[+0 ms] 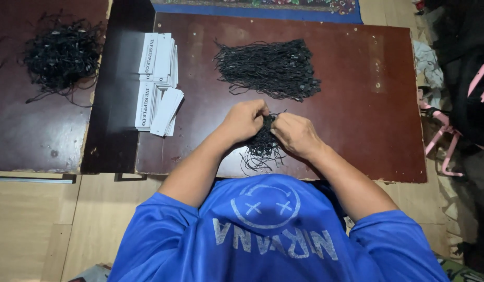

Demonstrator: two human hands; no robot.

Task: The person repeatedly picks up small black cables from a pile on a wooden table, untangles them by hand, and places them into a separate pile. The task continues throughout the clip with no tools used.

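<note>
Head view of a person in a blue shirt seated at the near edge of a dark red table. The left hand and the right hand meet just inside that near edge, both closed with fingers pinched on a small bundle of black strings, whose loose ends trail toward the person. A larger heap of black strings lies near the far edge, well apart from the hands. Stacks of white paper tags sit along the left edge of the table, fanned and overlapping. A second dark table stands to the left and carries a tangled pile of black strings near its far edge.
</note>
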